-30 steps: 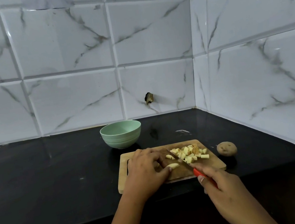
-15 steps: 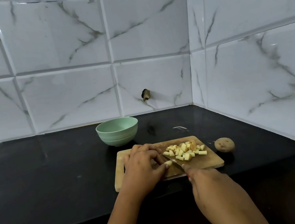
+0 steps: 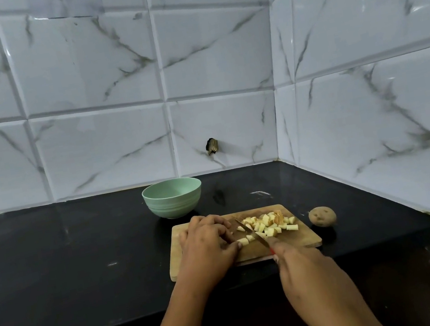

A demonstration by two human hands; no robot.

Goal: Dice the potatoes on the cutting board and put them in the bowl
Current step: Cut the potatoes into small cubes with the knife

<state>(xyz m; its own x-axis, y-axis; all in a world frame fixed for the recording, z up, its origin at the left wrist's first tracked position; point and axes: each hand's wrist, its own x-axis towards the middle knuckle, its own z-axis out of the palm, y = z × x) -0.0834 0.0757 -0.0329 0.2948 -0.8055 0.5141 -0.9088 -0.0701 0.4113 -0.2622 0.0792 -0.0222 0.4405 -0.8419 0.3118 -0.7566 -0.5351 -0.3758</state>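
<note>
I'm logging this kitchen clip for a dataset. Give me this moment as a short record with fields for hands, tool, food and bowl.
left hand: fingers curled, holding a potato piece on the cutting board
right hand: grips the knife, blade angled down beside that piece
diced potato: loose pile on the board's right half
whole potato: unpeeled, on the countertop right of the board
bowl: green, behind the board, no potato visible inside
task state: dicing under way, bowl not yet filled

Head-worn wide view, forward-down, near the cutting board [image 3: 299, 238].
</note>
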